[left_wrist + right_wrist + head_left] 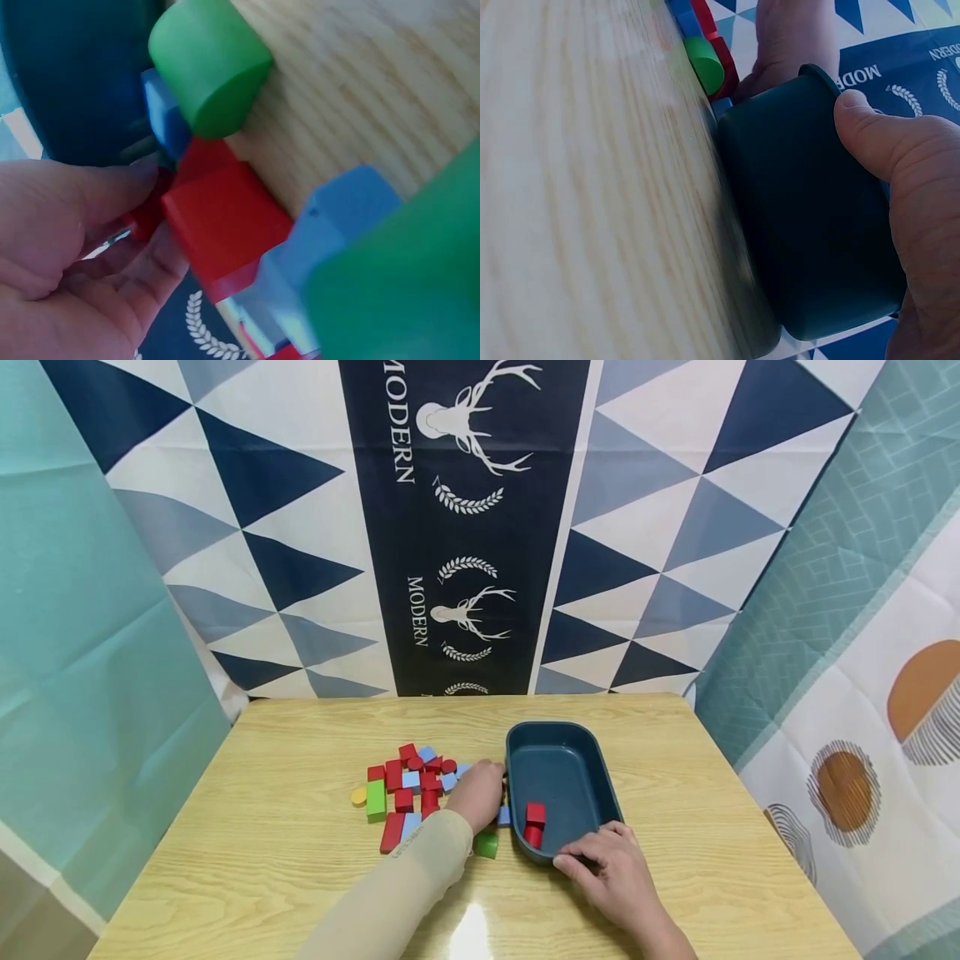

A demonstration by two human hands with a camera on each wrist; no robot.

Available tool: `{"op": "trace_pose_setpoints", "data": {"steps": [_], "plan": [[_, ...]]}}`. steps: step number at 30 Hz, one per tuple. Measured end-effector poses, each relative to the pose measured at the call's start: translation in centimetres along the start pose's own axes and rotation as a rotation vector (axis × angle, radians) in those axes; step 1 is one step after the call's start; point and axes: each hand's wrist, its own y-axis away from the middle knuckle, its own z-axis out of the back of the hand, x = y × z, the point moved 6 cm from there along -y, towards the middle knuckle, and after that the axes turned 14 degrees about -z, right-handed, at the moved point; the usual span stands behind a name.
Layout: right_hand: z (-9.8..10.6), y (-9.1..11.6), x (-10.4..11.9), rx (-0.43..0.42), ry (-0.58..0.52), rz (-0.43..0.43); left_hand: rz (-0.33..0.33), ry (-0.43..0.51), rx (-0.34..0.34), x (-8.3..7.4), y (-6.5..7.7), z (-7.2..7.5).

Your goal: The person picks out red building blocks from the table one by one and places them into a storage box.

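Note:
My left hand (480, 793) reaches over the block pile beside the dark teal tray (611, 793). In the left wrist view its thumb and fingers pinch a small red block (152, 206), mostly hidden by the fingers. A larger red block (225, 225), a blue block (166, 112) and a green rounded block (210, 67) lie right by these fingers. My right hand (611, 868) grips the near right corner of the tray, thumb on its rim in the right wrist view. Inside the tray are a red cube (536, 813) and a red cylinder (532, 837).
Left of the tray, several red, blue, green and yellow blocks are bunched on the wooden table (247, 860). A green block (377, 800) and a yellow round piece (359, 797) mark the pile's left side. A patterned cloth (465, 527) hangs behind the table's back edge.

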Motion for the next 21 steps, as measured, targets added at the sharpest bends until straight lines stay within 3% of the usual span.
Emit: {"op": "trace_pose_setpoints", "data": {"steps": [7, 10, 15, 21], "plan": [[0.1, 0.0, -0.1, -0.005, -0.003, 0.006, 0.014, -0.006, -0.123, -1.5, -0.2, 3.1], [0.1, 0.1, -0.2, -0.01, -0.003, 0.01, -0.031, 0.021, -0.139, -2.7, -0.3, 3.6], [0.1, 0.2, -0.3, -0.01, -0.009, 0.008, -0.178, -0.031, -0.041, -4.9, -0.4, 2.4], [0.0, 0.1, -0.1, -0.013, -0.015, 0.016, -0.27, -0.283, 0.019, -5.5, -0.5, 0.3]]}}
